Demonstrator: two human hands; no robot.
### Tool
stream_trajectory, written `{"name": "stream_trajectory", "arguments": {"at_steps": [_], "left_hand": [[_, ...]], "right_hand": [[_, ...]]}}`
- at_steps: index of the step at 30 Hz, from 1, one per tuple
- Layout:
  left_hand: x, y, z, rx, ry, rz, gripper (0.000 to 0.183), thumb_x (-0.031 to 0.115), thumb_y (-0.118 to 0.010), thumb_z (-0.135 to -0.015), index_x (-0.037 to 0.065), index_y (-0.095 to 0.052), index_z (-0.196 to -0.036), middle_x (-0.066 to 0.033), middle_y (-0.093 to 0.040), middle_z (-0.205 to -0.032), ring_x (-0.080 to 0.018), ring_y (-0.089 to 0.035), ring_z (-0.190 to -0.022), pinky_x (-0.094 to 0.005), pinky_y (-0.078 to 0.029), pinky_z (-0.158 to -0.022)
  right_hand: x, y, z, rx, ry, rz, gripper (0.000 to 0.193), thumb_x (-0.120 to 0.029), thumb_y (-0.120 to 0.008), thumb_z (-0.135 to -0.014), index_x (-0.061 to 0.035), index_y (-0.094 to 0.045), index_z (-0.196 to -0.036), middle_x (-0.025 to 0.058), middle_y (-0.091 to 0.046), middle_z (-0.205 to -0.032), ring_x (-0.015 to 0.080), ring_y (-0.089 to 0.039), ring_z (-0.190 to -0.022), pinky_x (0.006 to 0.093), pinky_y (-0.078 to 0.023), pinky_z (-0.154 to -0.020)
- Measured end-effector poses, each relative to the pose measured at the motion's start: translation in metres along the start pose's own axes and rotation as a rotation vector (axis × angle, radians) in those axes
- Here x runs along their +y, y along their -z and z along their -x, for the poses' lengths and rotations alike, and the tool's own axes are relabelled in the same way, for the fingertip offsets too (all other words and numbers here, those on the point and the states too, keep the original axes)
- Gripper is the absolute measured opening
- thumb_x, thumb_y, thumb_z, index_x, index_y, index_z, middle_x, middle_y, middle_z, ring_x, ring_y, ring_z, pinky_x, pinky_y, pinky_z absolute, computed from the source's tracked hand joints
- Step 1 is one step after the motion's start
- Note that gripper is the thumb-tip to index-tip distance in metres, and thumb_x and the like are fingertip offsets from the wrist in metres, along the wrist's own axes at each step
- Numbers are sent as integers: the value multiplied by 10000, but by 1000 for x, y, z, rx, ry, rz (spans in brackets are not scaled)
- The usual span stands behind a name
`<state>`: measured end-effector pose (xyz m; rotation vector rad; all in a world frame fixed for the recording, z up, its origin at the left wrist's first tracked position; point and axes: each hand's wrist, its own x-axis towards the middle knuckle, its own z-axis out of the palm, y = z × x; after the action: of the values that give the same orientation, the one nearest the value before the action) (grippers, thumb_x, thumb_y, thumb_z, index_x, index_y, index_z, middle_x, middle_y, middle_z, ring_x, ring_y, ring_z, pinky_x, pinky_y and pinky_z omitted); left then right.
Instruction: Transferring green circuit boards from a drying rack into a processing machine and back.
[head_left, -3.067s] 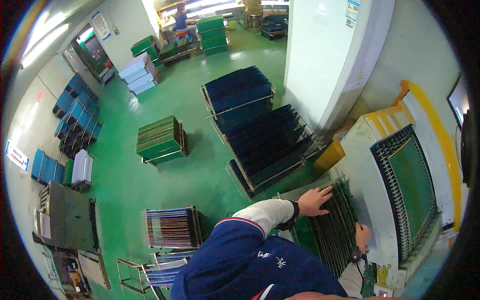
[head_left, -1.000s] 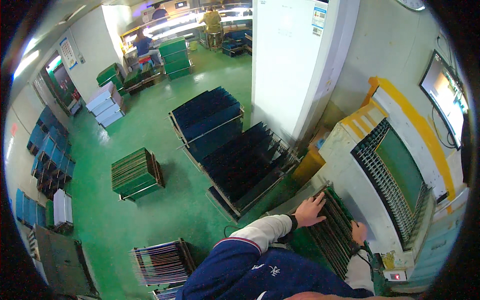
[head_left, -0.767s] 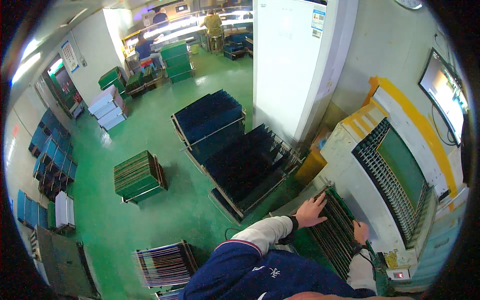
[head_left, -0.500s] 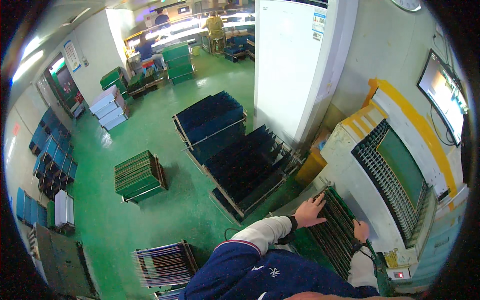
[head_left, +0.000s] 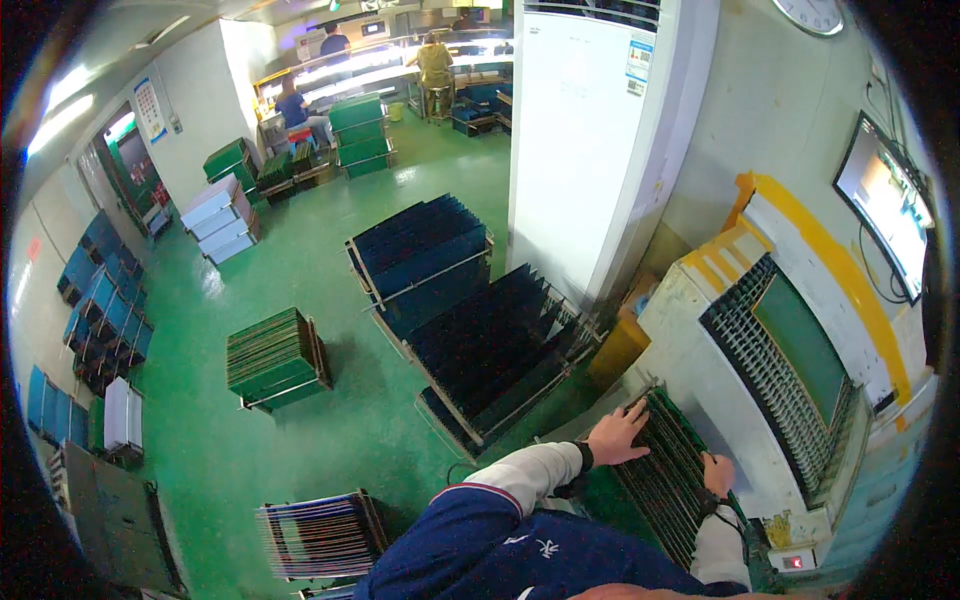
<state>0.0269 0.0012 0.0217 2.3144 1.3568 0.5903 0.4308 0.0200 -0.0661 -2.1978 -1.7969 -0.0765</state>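
Note:
Below me stands a rack of thin green boards (head_left: 668, 465), packed upright side by side with their edges facing up. My left hand (head_left: 617, 437) lies over the upper left part of this row, fingers stretched out and touching the board edges. At the row's right side, my right hand (head_left: 717, 475) has its fingers curled and closed at the edge of an outer green board. Its palm side and part of the thumb are hidden. Just to the right is a pale machine (head_left: 690, 310) with rows of rollers (head_left: 760, 350) and a large green board (head_left: 800, 335) lying over them.
Dark blue panels (head_left: 420, 240) stand in metal racks ahead, beside a tall white cabinet (head_left: 575, 140). Racks of green boards (head_left: 275, 355) and striped-edge boards (head_left: 322, 535) sit on the green floor to the left. People (head_left: 433, 65) work at a lit bench far off.
My right hand has shifted slightly left and its fingers look more closed at the board edge. My left hand stays on the row, moved only a little. The view has tilted slightly.

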Motion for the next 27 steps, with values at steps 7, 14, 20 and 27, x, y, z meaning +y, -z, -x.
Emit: {"name": "stream_trajectory", "arguments": {"at_steps": [7,14,20,27], "left_hand": [[-3,-2,0,1,9,-5,851,581,-683,-930,26,-475,-1541,-208,-282,-1694,-450,-557,-1269,-524,-514,-1053],[1,-2,-1,14,-9,1,858,581,-685,-931,29,-464,-1549,-202,-298,-1687,-439,-564,-1251,-526,-512,-1045],[-4,-1,2,13,24,-26,858,577,-687,-929,24,-467,-1546,-202,-314,-1677,-436,-561,-1257,-527,-508,-1047],[1,-4,0,25,25,0,837,515,-743,-890,19,-503,-1520,-188,-307,-1682,-425,-540,-1280,-502,-509,-1036]], "right_hand": [[-9,12,-2,-155,-58,-100,536,-459,-686,-941,39,-665,-743,221,-590,-666,402,-570,-623,513,-411,-619],[-6,13,4,32,16,-11,509,-460,-679,-945,26,-680,-796,203,-622,-710,388,-612,-678,498,-432,-643],[-28,26,0,-160,-53,-47,524,-465,-678,-949,32,-649,-786,214,-586,-702,402,-585,-676,510,-419,-645],[-1,4,-2,-47,-21,-25,550,-462,-676,-948,44,-598,-745,217,-545,-672,393,-548,-637,502,-395,-624]]}}
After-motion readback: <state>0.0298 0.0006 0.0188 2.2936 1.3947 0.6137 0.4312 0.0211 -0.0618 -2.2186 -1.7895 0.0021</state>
